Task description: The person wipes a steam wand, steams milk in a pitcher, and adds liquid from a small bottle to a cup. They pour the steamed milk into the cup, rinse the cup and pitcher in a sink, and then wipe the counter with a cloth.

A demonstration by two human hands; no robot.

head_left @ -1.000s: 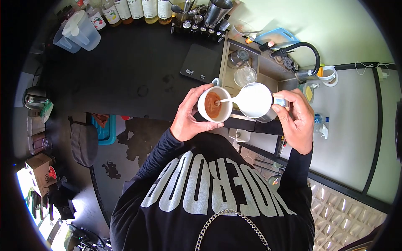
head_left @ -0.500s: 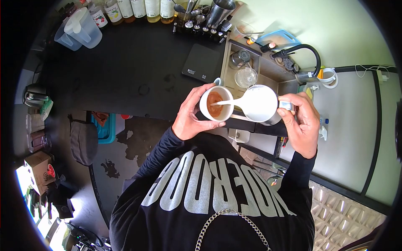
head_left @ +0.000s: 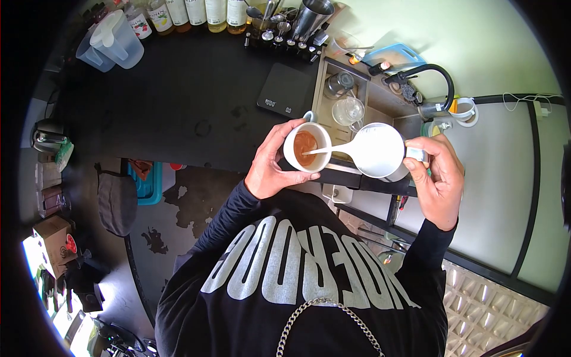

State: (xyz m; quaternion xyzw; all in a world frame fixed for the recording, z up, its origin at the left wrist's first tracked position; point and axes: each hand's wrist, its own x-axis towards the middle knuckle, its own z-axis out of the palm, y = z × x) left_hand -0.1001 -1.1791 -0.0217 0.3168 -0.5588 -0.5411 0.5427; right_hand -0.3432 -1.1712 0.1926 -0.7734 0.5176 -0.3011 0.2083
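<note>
My left hand [head_left: 269,163] is closed around a white cup [head_left: 325,160], which leans toward the pitcher. Brown coffee [head_left: 304,143] lies inside the cup. A milk pitcher [head_left: 397,172] is in my right hand [head_left: 439,178], my fingers pinching its handle [head_left: 417,153]. White milk [head_left: 377,149] fills the tilted pitcher, and a thin stream of it runs from the spout into the coffee. Both vessels are held in the air near the front edge of the sink.
Behind the cup a black scale [head_left: 284,89] lies on the dark counter [head_left: 172,95]. The sink [head_left: 380,113] holds a glass jug [head_left: 347,111] and a dark-lidded jar [head_left: 339,84]. A black faucet [head_left: 443,74] arches at its right. Syrup bottles [head_left: 217,13] and plastic jugs [head_left: 122,41] line the back.
My right hand and the pitcher have shifted right and slightly down, away from the cup. Milk still streams into the coffee, entering nearer the cup's lower side. My left hand stays nearly still.
</note>
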